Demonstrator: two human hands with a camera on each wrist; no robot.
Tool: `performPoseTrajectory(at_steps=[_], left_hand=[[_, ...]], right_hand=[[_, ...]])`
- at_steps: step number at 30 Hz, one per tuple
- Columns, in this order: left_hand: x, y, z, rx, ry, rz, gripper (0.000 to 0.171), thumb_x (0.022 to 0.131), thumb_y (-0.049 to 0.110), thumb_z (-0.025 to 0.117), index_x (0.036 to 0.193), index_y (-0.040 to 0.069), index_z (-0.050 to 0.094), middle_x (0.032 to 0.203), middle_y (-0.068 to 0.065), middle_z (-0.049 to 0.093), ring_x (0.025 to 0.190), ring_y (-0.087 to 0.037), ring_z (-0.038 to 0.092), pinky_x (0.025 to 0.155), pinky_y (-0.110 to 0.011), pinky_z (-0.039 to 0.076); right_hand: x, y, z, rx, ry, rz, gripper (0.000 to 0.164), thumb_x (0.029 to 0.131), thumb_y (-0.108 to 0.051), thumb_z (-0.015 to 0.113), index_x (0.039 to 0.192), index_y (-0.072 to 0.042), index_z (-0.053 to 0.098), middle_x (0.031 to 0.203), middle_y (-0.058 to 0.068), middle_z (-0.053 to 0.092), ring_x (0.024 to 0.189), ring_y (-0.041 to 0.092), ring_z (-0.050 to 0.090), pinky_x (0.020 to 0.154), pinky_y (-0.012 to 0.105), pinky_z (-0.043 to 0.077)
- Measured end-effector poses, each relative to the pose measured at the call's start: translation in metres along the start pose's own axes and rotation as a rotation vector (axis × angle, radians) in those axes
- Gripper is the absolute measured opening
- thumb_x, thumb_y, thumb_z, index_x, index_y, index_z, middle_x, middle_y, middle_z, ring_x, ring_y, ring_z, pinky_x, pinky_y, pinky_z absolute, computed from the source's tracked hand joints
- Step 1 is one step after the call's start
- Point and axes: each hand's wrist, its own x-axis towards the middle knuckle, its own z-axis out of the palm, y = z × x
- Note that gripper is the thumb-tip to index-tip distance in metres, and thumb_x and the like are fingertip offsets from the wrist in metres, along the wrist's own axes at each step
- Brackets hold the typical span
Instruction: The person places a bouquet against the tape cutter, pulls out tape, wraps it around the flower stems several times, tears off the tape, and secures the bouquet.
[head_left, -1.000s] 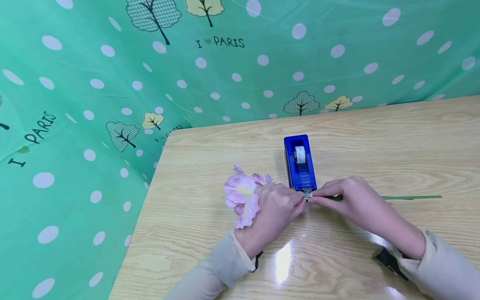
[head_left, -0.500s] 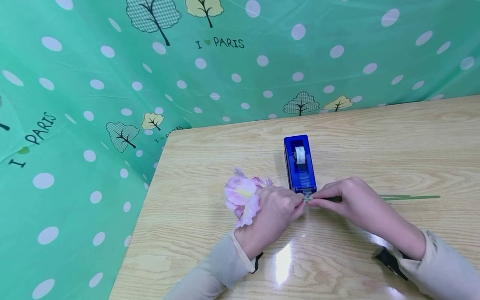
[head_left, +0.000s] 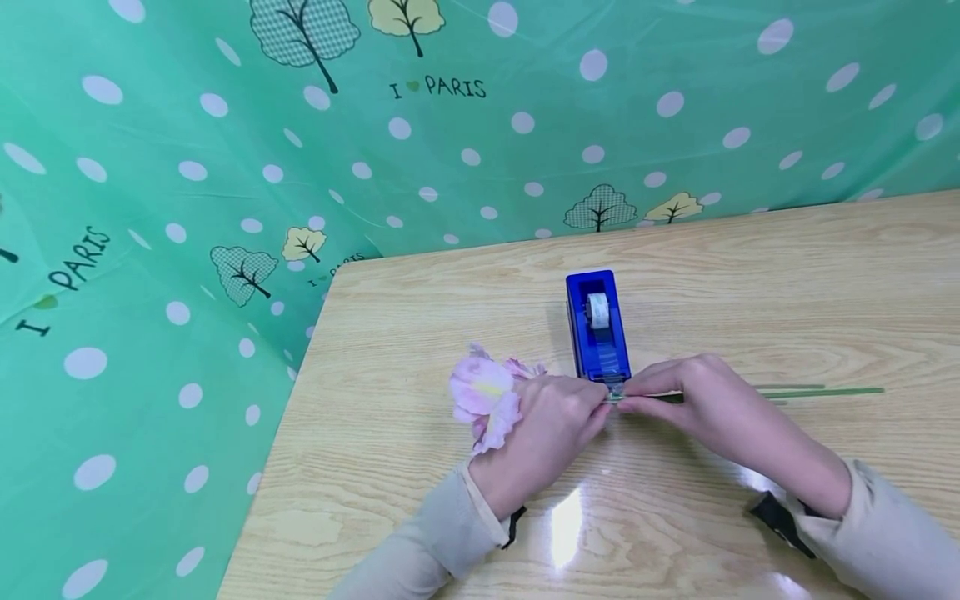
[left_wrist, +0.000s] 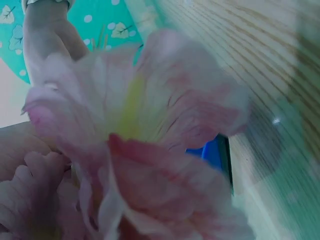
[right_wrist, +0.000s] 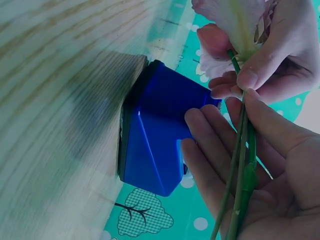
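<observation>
My left hand (head_left: 551,412) pinches several green stems just below pale pink artificial flowers (head_left: 483,387), whose petals stick out left of the wrist. Close beside it, my right hand (head_left: 708,396) pinches the same stems (right_wrist: 240,170) between thumb and index finger; its other fingers are spread behind them in the right wrist view. A bit of clear tape (head_left: 616,389) lies at the stems between both hands, by the front edge of a blue tape dispenser (head_left: 600,333). Petals (left_wrist: 190,100) fill most of the left wrist view and hide the left fingertips.
The dispenser, with its tape roll (head_left: 598,310), stands on the light wooden table (head_left: 787,308) just behind the hands. A green dotted curtain (head_left: 465,183) hangs along the back and left edges. Stem ends (head_left: 832,392) reach out past the right hand.
Both hands stay nearly in place at the dispenser's front. The stem ends have shifted and spread slightly apart, and the flowers have tilted a little.
</observation>
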Motion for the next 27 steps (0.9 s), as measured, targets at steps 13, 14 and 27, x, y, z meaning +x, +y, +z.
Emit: performPoseTrajectory(at_steps=[13, 14, 27], left_hand=[[-0.0017, 0.0015, -0.0012, -0.036, -0.047, 0.015, 0.005, 0.090, 0.019, 0.073, 0.086, 0.016, 0.074, 0.082, 0.007, 0.074, 0.072, -0.005, 0.068, 0.063, -0.013, 0.052], [-0.0017, 0.0016, -0.0010, -0.026, -0.048, 0.021, 0.006, 0.090, 0.019, 0.073, 0.085, 0.016, 0.074, 0.081, 0.008, 0.073, 0.072, -0.005, 0.068, 0.063, -0.013, 0.052], [-0.0037, 0.0071, -0.0039, 0.034, -0.052, 0.017, 0.012, 0.090, 0.026, 0.073, 0.080, 0.019, 0.073, 0.076, 0.011, 0.070, 0.069, -0.002, 0.065, 0.063, -0.011, 0.051]], right_hand=[[-0.0020, -0.0036, -0.0003, 0.002, -0.037, 0.019, 0.015, 0.087, -0.022, 0.076, 0.100, -0.015, 0.080, 0.106, 0.005, 0.076, 0.101, 0.028, 0.072, 0.085, 0.045, 0.057], [-0.0019, -0.0036, -0.0001, 0.003, -0.037, 0.019, 0.015, 0.087, -0.021, 0.076, 0.100, -0.015, 0.080, 0.106, 0.005, 0.076, 0.101, 0.029, 0.072, 0.085, 0.045, 0.057], [-0.0040, -0.0064, -0.0010, 0.000, -0.094, 0.057, 0.014, 0.086, -0.020, 0.077, 0.099, -0.017, 0.080, 0.116, 0.010, 0.072, 0.108, 0.035, 0.069, 0.088, 0.049, 0.055]])
